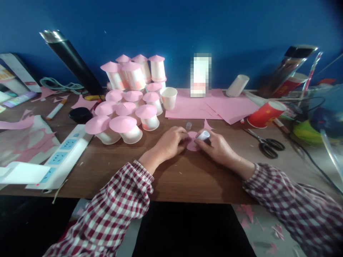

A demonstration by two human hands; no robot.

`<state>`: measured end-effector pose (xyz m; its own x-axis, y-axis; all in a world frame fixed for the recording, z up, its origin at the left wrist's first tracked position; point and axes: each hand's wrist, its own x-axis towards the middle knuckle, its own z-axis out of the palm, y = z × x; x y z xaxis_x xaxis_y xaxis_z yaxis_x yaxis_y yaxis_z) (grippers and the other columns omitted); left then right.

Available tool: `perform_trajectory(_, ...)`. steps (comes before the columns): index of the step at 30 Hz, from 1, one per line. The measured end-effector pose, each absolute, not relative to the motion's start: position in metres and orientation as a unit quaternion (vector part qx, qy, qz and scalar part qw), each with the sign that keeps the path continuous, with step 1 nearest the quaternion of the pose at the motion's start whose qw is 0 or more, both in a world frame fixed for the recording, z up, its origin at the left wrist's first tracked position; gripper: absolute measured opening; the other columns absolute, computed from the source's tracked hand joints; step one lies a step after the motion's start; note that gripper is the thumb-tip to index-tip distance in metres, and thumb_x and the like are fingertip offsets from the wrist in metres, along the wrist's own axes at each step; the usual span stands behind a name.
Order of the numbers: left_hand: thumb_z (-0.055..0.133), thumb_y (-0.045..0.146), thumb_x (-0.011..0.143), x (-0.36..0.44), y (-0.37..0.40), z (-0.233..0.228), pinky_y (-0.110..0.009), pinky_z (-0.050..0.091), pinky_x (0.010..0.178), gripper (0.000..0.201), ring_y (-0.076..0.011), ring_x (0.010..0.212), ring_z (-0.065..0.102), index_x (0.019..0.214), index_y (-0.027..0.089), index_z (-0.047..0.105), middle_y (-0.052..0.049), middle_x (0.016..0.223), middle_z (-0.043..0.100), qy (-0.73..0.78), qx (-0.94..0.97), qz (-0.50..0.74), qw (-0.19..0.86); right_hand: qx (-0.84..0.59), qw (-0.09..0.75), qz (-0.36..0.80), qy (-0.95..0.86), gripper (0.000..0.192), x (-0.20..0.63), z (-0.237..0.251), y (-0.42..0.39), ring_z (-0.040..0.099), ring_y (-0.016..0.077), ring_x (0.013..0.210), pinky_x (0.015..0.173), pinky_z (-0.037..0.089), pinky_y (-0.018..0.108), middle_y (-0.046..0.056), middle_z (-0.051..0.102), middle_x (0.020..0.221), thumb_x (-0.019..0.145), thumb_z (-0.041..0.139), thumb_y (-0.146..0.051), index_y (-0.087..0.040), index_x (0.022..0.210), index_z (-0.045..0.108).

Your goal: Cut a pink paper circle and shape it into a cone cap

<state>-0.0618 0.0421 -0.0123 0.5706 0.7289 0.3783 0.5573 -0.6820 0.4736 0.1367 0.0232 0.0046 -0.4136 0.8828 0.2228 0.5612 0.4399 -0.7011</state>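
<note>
A small pink paper circle (192,145) is on the brown tabletop between my hands. My left hand (173,142) pinches its left edge, with the fingers curled. In my right hand (218,147) is a white glue stick (204,135), tilted over the circle's right side. The glue stick's lower end is hidden by my fingers. A clear cap (189,125) sits just beyond the circle, next to a pointed pink paper scrap (208,125).
Several white cups with pink cone tops, such as this one (123,125), stand back left near a bare paper cup (169,98). Pink sheets (184,107) lie behind. Scissors (269,144) and a red cup (265,114) are right; a power strip (66,153) is left.
</note>
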Motion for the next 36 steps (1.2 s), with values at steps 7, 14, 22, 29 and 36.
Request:
perform_trajectory(7,0.057,0.013,0.077,-0.0618,0.0426,-0.0137,-0.032,0.047,0.082,0.019,-0.0168,0.089,0.056,0.092,0.02,0.067,-0.004,0.092,0.064,0.366,0.873,0.282,0.154,-0.453,0.275,0.287,-0.798,0.014,0.1371,0.0051,0.0229,0.054,0.0133,0.061,0.059,0.041,0.021,-0.001,0.061,0.069,0.083,0.053,-0.031,-0.018,0.084,0.056)
perform_trajectory(14,0.057,0.012,0.077,-0.0614,0.0416,-0.0117,-0.033,0.046,0.083,0.021,-0.0177,0.09,0.057,0.092,0.021,0.067,-0.004,0.092,0.064,0.371,0.872,0.28,0.153,-0.466,0.298,0.264,-0.791,0.016,0.1369,0.0043,0.0229,0.054,0.0136,0.062,0.06,0.041,0.022,0.0,0.061,0.068,0.084,0.053,-0.033,-0.018,0.082,0.056)
perform_trajectory(22,0.058,0.016,0.078,-0.0618,0.0429,-0.0157,-0.032,0.047,0.082,0.017,-0.0167,0.088,0.057,0.09,0.021,0.068,-0.004,0.093,0.064,0.357,0.874,0.294,0.15,-0.441,0.278,0.315,-0.793,0.019,0.1378,0.0055,0.0221,0.057,0.0145,0.065,0.062,0.042,0.022,0.0,0.065,0.074,0.081,0.058,-0.035,-0.017,0.088,0.061)
perform_trajectory(29,0.057,0.013,0.078,-0.0622,0.0427,-0.0139,-0.032,0.046,0.082,0.019,-0.0171,0.089,0.057,0.091,0.02,0.067,-0.004,0.092,0.064,0.364,0.875,0.283,0.148,-0.456,0.268,0.274,-0.803,0.014,0.1398,0.0047,0.0241,0.046,0.0107,0.055,0.053,0.037,0.02,-0.003,0.053,0.062,0.082,0.051,-0.031,-0.018,0.079,0.054)
perform_trajectory(36,0.057,0.015,0.078,-0.062,0.0416,-0.0128,-0.031,0.046,0.082,0.018,-0.0173,0.09,0.056,0.092,0.02,0.067,-0.004,0.092,0.064,0.37,0.873,0.282,0.147,-0.465,0.296,0.247,-0.797,0.013,0.1387,0.0041,0.0234,0.052,0.0123,0.061,0.059,0.039,0.021,-0.001,0.059,0.067,0.083,0.053,-0.03,-0.018,0.079,0.055)
